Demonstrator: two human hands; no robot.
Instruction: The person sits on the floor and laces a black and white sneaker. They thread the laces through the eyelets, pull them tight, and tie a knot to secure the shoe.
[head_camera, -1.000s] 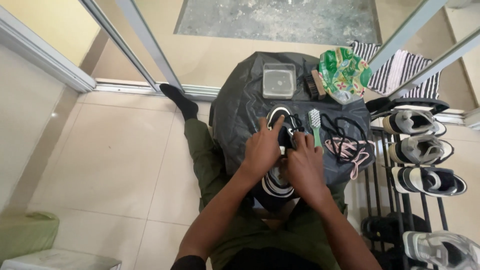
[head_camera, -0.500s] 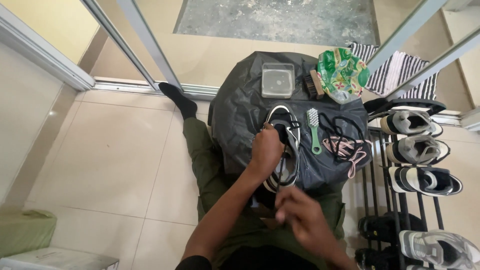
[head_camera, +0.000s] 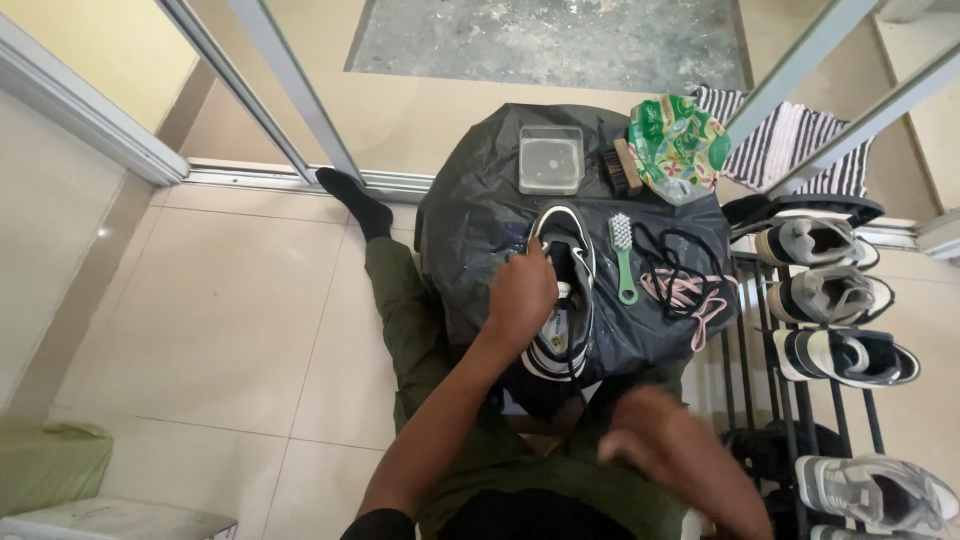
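Note:
A black and white sneaker (head_camera: 562, 300) lies on a black plastic sheet (head_camera: 470, 220) spread over my lap area. My left hand (head_camera: 520, 292) grips the sneaker's left side near the tongue. My right hand (head_camera: 680, 455) is pulled back toward me, blurred, below the sheet; a thin black lace (head_camera: 578, 365) trails from the shoe toward it, and I cannot tell if the fingers hold it. A green-handled brush (head_camera: 623, 255) lies just right of the shoe. Black and pink laces (head_camera: 680, 285) lie further right.
A clear square container (head_camera: 550, 158), a wooden brush (head_camera: 625, 168) and a green patterned bag (head_camera: 680, 145) sit at the sheet's far edge. A shoe rack (head_camera: 745, 330) with several sneakers stands at the right. A sliding door track (head_camera: 260, 180) runs ahead; my outstretched leg in a black sock (head_camera: 355, 200) reaches it.
My right hand left the shoe and drew back toward my body. My left hand stayed on the sneaker, which now lies more exposed.

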